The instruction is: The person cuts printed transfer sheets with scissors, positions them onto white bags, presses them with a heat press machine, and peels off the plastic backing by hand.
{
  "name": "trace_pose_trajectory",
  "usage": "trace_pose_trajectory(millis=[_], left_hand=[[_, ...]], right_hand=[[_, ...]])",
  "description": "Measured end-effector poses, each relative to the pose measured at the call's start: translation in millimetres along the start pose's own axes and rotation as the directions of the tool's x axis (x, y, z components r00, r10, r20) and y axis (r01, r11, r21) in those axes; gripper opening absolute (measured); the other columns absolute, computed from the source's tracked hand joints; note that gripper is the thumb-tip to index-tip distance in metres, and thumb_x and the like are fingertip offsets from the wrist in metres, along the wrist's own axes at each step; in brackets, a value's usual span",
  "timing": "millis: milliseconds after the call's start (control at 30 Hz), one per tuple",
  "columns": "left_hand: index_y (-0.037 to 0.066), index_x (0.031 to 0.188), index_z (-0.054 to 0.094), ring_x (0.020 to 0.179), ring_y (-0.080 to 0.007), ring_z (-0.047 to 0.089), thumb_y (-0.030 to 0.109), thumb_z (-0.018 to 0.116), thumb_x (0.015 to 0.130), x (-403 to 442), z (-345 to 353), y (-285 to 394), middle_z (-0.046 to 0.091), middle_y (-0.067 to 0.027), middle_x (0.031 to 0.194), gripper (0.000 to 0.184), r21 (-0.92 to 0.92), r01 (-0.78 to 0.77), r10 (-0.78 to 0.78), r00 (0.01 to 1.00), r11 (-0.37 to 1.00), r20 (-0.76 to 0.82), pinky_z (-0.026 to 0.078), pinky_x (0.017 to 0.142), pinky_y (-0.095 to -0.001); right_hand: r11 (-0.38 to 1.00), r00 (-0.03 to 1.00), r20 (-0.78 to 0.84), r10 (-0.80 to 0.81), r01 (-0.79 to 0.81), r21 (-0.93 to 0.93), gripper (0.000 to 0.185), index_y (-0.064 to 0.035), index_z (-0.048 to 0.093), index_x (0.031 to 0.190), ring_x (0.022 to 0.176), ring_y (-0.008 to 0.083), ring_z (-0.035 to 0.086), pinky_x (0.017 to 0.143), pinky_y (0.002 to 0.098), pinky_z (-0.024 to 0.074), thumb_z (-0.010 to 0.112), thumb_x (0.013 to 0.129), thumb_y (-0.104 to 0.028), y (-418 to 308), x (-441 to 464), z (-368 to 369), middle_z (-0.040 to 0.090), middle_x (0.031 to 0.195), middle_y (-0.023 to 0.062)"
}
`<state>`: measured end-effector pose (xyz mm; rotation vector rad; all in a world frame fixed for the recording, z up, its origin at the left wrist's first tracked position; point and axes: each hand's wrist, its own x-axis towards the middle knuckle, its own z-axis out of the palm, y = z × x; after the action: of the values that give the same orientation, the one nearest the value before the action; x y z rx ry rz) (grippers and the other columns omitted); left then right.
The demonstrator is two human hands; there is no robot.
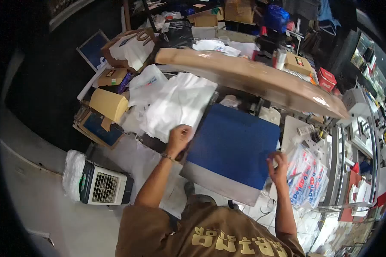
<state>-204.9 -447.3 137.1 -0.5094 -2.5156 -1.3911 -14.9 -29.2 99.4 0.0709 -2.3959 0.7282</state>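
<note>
A flat dark blue sheet [233, 143] lies on a pale board [218, 184] in front of me. My left hand [180, 138], with a band at the wrist, is at the sheet's left edge, beside a pile of white fabric [180, 103]. Its fingers are curled and blurred, and what they hold, if anything, cannot be made out. My right hand [278, 167] is by the sheet's right edge, fingers bent. Something thin and dark shows beside it, but whether it is held is unclear. Printed plastic packets [306, 180] lie just right of that hand.
A long brown-wrapped beam [253, 77] crosses behind the blue sheet. At the left are an open carton [131, 51], a yellow folded piece [108, 105] and an air cooler [105, 187]. Metal rails [339, 162] stand at the right, with a red box [326, 79] behind.
</note>
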Motion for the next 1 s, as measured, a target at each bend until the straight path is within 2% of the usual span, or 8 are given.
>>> trace_pose_trajectory(millis=[100, 133, 233, 400, 533, 700, 767, 1000], left_hand=[[0.0, 0.095, 0.073, 0.077, -0.0288, 0.072, 0.011, 0.07, 0.091, 41, -64, -91, 0.074, -0.0137, 0.088, 0.012, 0.153, 0.009, 0.02, 0.982, 0.988, -0.187, 0.056, 0.07, -0.0363], [0.001, 0.094, 0.073, 0.077, -0.0286, 0.072, 0.011, 0.07, 0.09, 54, -82, -119, 0.074, -0.014, 0.089, 0.011, 0.214, 0.023, 0.026, 0.974, 0.977, -0.226, 0.056, 0.07, -0.0371], [0.005, 0.092, 0.073, 0.078, -0.0315, 0.07, 0.009, 0.07, 0.086, 100, -124, -197, 0.072, -0.0143, 0.086, 0.009, 0.381, 0.087, 0.037, 0.951, 0.921, -0.307, 0.055, 0.074, -0.044], [0.004, 0.096, 0.071, 0.092, -0.0362, 0.069, 0.01, 0.068, 0.082, 183, -162, -303, 0.07, -0.0168, 0.097, 0.015, 0.55, 0.108, 0.001, 0.981, 0.828, -0.195, 0.055, 0.081, -0.0475], [0.001, 0.115, 0.066, 0.101, -0.0406, 0.066, 0.007, 0.069, 0.079, 233, -172, -366, 0.067, -0.0209, 0.114, 0.037, 0.756, 0.104, -0.108, 0.993, 0.646, -0.044, 0.056, 0.087, -0.048], [0.004, 0.113, 0.067, 0.108, -0.0358, 0.065, 0.011, 0.07, 0.081, 253, -165, -413, 0.067, -0.0182, 0.116, 0.033, 0.846, -0.049, -0.013, 0.998, 0.531, 0.066, 0.052, 0.094, -0.0482], [0.006, 0.109, 0.068, 0.111, -0.0327, 0.065, 0.013, 0.071, 0.083, 264, -171, -417, 0.069, -0.0131, 0.114, 0.027, 0.844, 0.028, -0.329, 0.928, 0.536, 0.178, 0.05, 0.097, -0.0482], [0.008, 0.103, 0.068, 0.089, -0.0306, 0.071, 0.015, 0.059, 0.091, 259, -171, -430, 0.073, -0.01, 0.096, 0.018, 0.858, -0.199, -0.024, 0.971, 0.473, 0.239, 0.056, 0.082, -0.0442]], right_hand=[[0.993, 0.981, 0.159, -0.111, 0.116, -0.019, 0.018, -0.0025, 0.071, 0.095, 0.098, 0.035, 0.06, 0.088, 0.0443, 0.0469, 0.077, 0.079, -0.008, -71, 29, 58, 0.066, 0.106, 0.0164], [0.997, 0.944, 0.32, -0.075, 0.072, 0.022, 0.024, -0.0047, 0.073, 0.103, 0.112, 0.037, 0.06, 0.097, 0.0477, 0.0458, 0.078, 0.081, -0.014, -89, 36, 74, 0.066, 0.118, 0.0172], [0.99, 0.937, 0.32, -0.139, 0.126, 0.062, 0.032, -0.0027, 0.07, 0.112, 0.13, 0.0461, 0.05, 0.109, 0.0551, 0.0388, 0.074, 0.083, -0.015, -136, 55, 133, 0.062, 0.129, 0.0234], [0.98, 0.882, 0.452, 0.132, -0.049, -0.192, 0.057, -0.0115, 0.056, 0.142, 0.147, 0.0386, 0.033, 0.121, 0.0563, 0.0206, 0.07, 0.091, -0.034, -175, 62, 194, 0.041, 0.156, 0.0167], [0.954, 0.889, 0.422, 0.178, -0.05, -0.296, 0.054, -0.0119, 0.055, 0.142, 0.147, 0.0383, 0.034, 0.121, 0.0568, 0.0206, 0.064, 0.095, -0.035, -190, 66, 198, 0.043, 0.155, 0.0148], [0.928, 0.862, 0.448, 0.236, -0.064, -0.367, 0.055, -0.0124, 0.054, 0.143, 0.147, 0.0364, 0.033, 0.121, 0.0562, 0.0199, 0.061, 0.096, -0.039, -192, 68, 198, 0.04, 0.157, 0.0133], [0.928, 0.865, 0.441, 0.241, -0.073, -0.365, 0.056, -0.0125, 0.054, 0.143, 0.146, 0.0365, 0.034, 0.121, 0.0563, 0.0203, 0.061, 0.095, -0.041, -190, 65, 200, 0.041, 0.156, 0.0132], [0.928, 0.879, 0.416, 0.234, -0.074, -0.365, 0.056, -0.0123, 0.055, 0.141, 0.144, 0.0377, 0.036, 0.12, 0.0573, 0.0224, 0.064, 0.093, -0.04, -188, 67, 201, 0.045, 0.153, 0.0151]])
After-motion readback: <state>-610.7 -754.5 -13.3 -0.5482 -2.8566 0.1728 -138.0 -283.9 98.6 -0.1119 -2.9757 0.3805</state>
